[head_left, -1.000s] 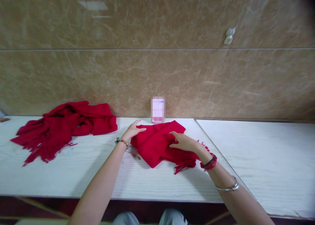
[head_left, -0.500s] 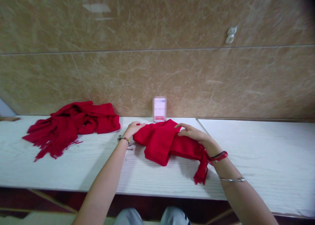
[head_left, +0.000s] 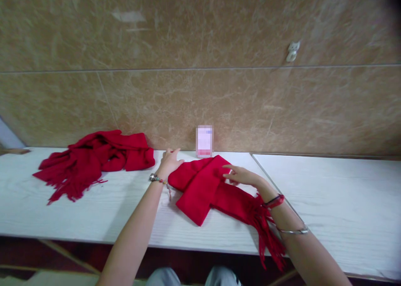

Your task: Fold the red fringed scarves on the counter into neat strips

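A red fringed scarf (head_left: 200, 190) lies partly folded on the white table (head_left: 94, 215) in front of me. My left hand (head_left: 170, 162) rests on its far left corner, fingers closed over the cloth edge. My right hand (head_left: 239, 175) hovers on the scarf's upper right part with fingers spread and slightly curled. The scarf's fringed end (head_left: 266, 231) trails past my right wrist and hangs over the table's front edge.
A second red scarf (head_left: 94, 160) lies bunched at the left of the table. A small pink card (head_left: 204, 141) stands against the brown marble wall (head_left: 200, 69). Another white table (head_left: 328, 202) adjoins on the right. My knees show below the edge.
The scarf has been spread wider, one band now running down to the right. Its fringe slid down over the table's edge. My right hand shifted slightly toward me.
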